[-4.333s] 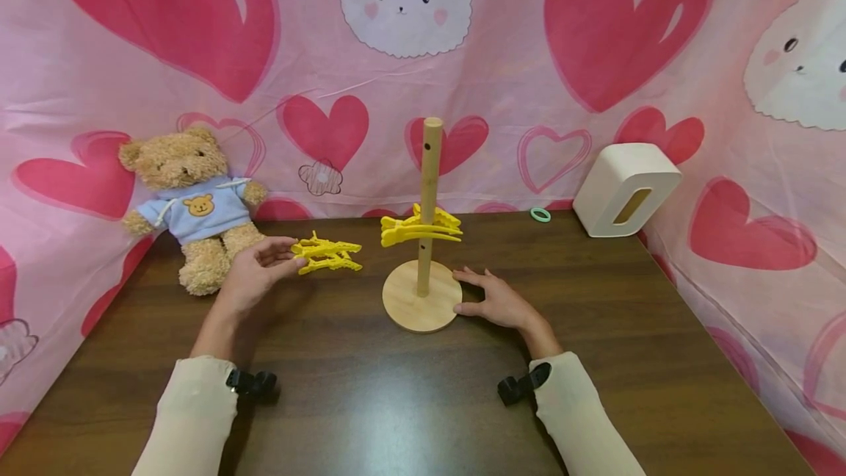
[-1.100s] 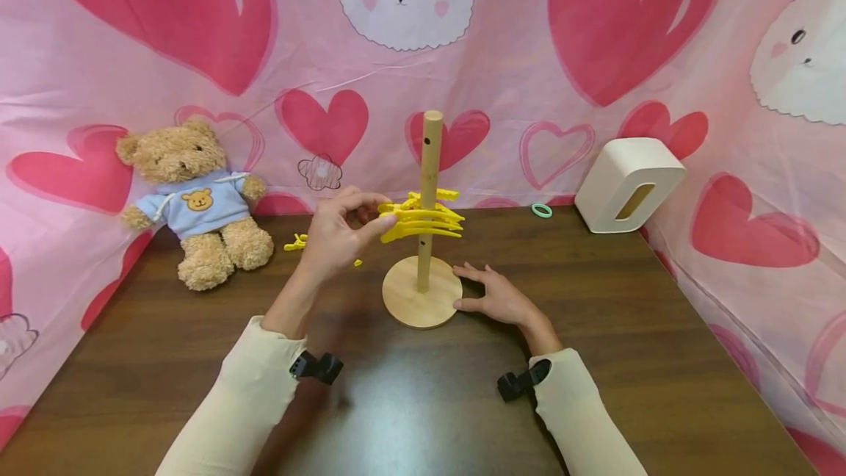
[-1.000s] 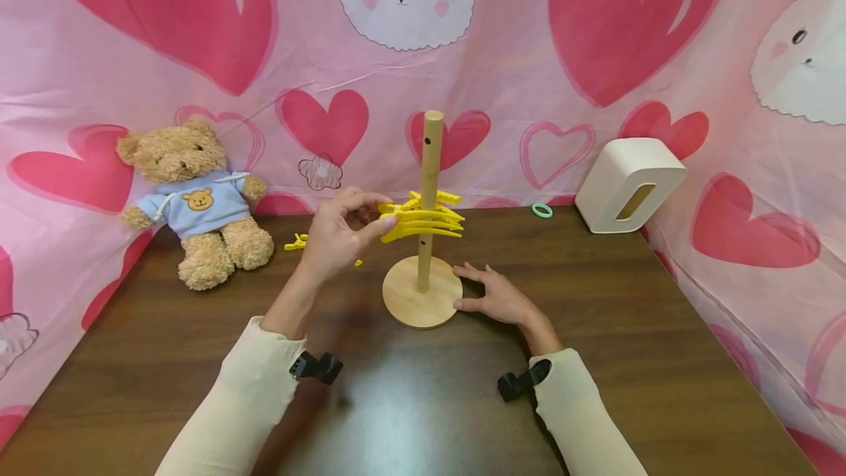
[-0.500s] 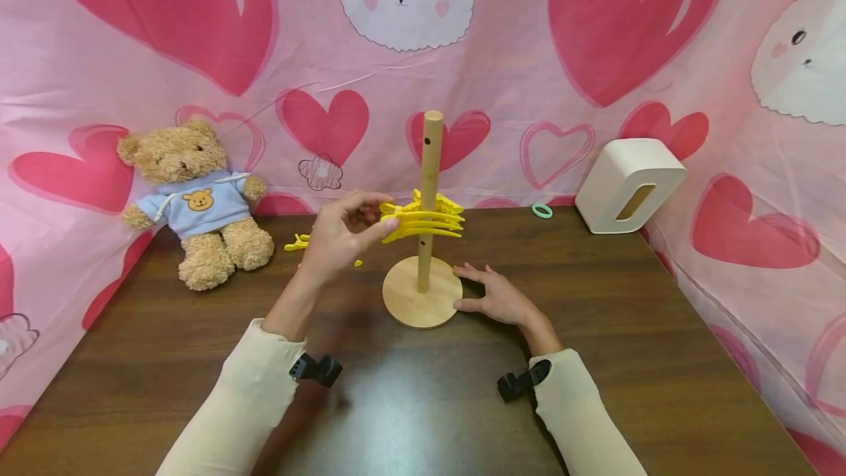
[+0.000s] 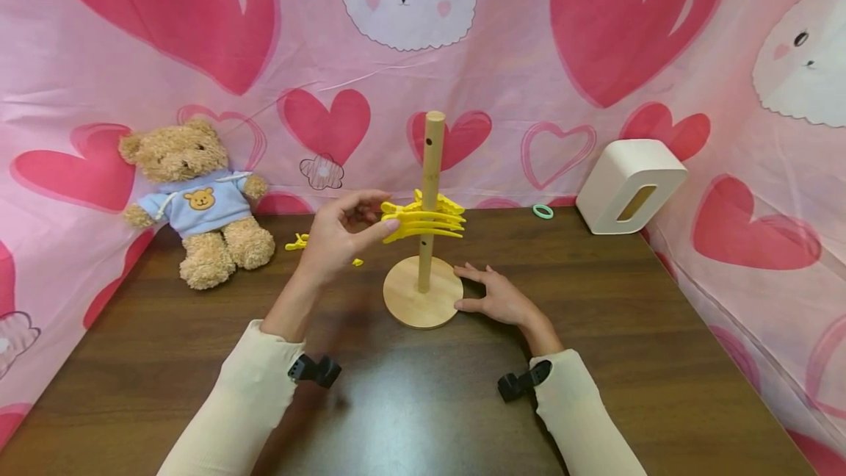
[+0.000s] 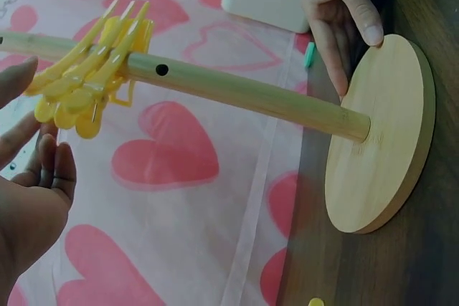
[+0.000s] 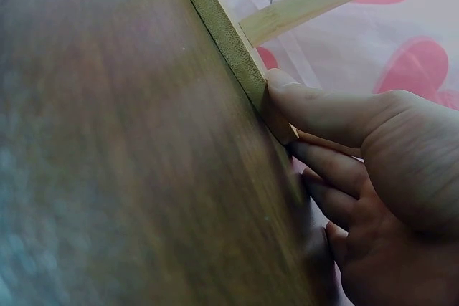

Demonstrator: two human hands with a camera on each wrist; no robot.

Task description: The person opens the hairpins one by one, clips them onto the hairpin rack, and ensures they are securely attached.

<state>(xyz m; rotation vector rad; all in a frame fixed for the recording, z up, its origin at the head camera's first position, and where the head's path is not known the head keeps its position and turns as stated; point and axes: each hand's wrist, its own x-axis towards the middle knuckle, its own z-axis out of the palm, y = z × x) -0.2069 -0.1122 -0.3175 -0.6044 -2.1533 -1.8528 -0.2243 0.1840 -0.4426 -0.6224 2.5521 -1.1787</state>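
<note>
1. Yellow clips (image 6: 90,84) sit close together on the wooden rod (image 5: 432,156), near the middle of the head view; they overlap, so you cannot count them surely.
2. Your left hand (image 5: 333,237) is just left of the frame's centre, its thumb and fingers parted around the clips' handle ends. Whether a fingertip touches them, you cannot tell.
3. From your left wrist, the clips show at upper left, their prongs lying across the rod, their rounded handle ends toward your fingers.
4. Your right hand (image 5: 496,300), right of the centre, holds the rim of the round wooden base (image 5: 403,300) between thumb and fingers; your right wrist view shows the thumb at the rim's upper edge. The rod stands upright from this base.
5. Left of your left hand, a yellow piece (image 5: 299,242) lies on the brown table (image 5: 410,402), partly hidden by that hand; a small yellow bit (image 5: 358,262) shows on the hand's other side.
6. At the left of the head view you have a teddy bear (image 5: 192,200) in a blue top, leaning against the pink heart-print cloth (image 5: 509,57).
7. Toward the right of the head view you have a mint-green ring (image 5: 543,211) near the table's back edge, and beside it a white box (image 5: 601,189) with an oblong opening.
</note>
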